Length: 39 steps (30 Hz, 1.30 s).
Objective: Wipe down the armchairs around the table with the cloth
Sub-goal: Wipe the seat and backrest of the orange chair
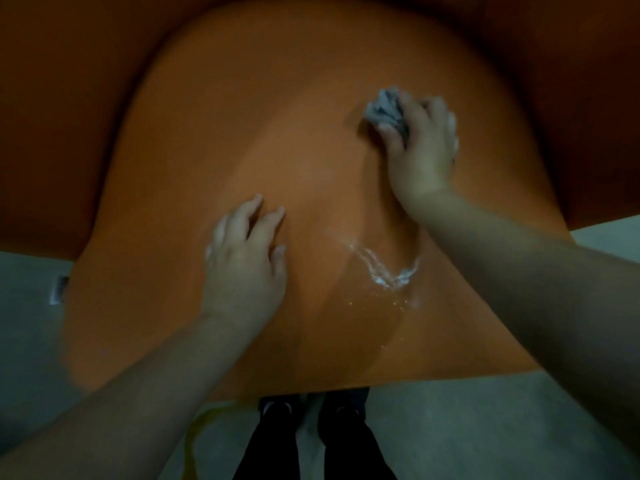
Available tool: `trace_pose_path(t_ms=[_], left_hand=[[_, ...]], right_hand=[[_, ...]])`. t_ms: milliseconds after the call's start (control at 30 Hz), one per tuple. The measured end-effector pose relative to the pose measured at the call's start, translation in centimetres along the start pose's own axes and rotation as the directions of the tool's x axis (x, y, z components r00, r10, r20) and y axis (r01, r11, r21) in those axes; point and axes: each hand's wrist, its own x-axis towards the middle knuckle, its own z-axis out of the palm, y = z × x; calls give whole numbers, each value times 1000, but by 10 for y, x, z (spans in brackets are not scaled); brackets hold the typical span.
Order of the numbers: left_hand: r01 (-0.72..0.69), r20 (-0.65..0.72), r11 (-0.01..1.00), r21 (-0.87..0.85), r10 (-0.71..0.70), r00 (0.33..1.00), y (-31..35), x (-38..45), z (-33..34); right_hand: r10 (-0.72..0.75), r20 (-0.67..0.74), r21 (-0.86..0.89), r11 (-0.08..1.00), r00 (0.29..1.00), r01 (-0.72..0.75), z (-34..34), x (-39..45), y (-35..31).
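Pale floor (485, 427) shows along the bottom, with two dark shoes (311, 410) against the front edge of an orange seat (207, 133) that fills nearly the whole view; this looks like one of the armchairs, though only its cushion and curved back can be seen. A yellowish streak lies on the floor by the left forearm.

Nearest on the seat, the left hand (242, 258) rests palm down, fingers loosely spread and holding nothing, seemingly bracing. Just right of it a curl of white foam (384, 268) and scattered droplets sit on a darker wet band that runs up the cushion.

Further back, the right hand (422, 147) presses a crumpled grey cloth (384, 107) onto the seat, fingers curled over it, the wad poking out past the fingertips.

Risks, as I judge them: the cloth is working well apart from the foam, so that patch may be left to dry into a mark. A balled cloth covers little and may streak. The wet surface could let the bracing hand slide. Drips off the front edge could wet the floor at the shoes.
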Motion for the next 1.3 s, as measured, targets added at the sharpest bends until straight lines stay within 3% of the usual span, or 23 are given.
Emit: trace_pose_path(t_ms=[67, 133, 233, 300, 367, 433, 467, 567, 633, 733, 767, 800, 867, 900, 967, 1167, 1300], left_hand=[[7, -19, 1000, -17, -7, 1000, 0, 0, 1], [13, -17, 999, -30, -14, 1000, 1, 0, 0], [-1, -23, 999, -49, -1, 1000, 0, 1, -3], [-13, -45, 997, -75, 10, 999, -3, 1, -5], [9, -84, 994, -110, -19, 996, -6, 1, -7], [31, -106, 992, -124, -44, 993, -6, 2, -8], [38, -107, 992, -122, -51, 993, -5, 2, -7], [46, -104, 993, -105, -57, 993, 0, 3, -4], [56, -79, 995, -84, -63, 995, 5, 3, -4], [55, -1, 998, -28, -55, 998, 7, -1, -4], [45, 19, 999, -12, -45, 999, 6, -2, -4], [37, 31, 999, -4, -37, 999, 6, -3, -5], [37, 40, 999, 2, -37, 999, 6, -4, -5], [41, 39, 999, 4, -42, 998, 6, -5, -5], [41, 34, 999, 5, -42, 999, 7, -6, -4], [43, 50, 999, -19, -42, 998, 10, -15, -1], [31, 73, 999, -12, -30, 997, 2, -18, -4]], right_hand=[[-37, 49, -39, 998, 998, 39, 16, 7, -21], [-202, 152, -15, 978, 967, 207, 25, -21, -40], [-499, 285, 144, 867, 819, 478, 14, -75, -39], [-558, 317, 187, 829, 767, 526, 0, -85, -24], [-465, 249, 132, 886, 850, 445, -5, -68, -12], [-243, 106, 51, 970, 964, 239, -1, -29, -11], [-149, 65, 33, 989, 987, 147, 3, -10, -15], [-103, 113, -17, 994, 988, 105, 15, 1, -35], [-246, 221, 27, 969, 944, 246, 14, -33, -38], [-445, 374, 145, 895, 814, 423, -14, -88, -15], [-450, 365, 146, 892, 815, 427, -25, -94, -1], [-408, 306, 115, 913, 860, 392, -34, -95, 14], [-220, 135, 17, 975, 966, 219, -48, -95, 44], [-143, 86, -11, 989, 986, 144, -53, -98, 55], [-112, 90, -20, 993, 990, 114, -56, -118, 57], [-210, 162, 61, 977, 964, 203, -18, -156, -6], [-91, 83, -46, 994, 992, 95, -20, -123, 8]])
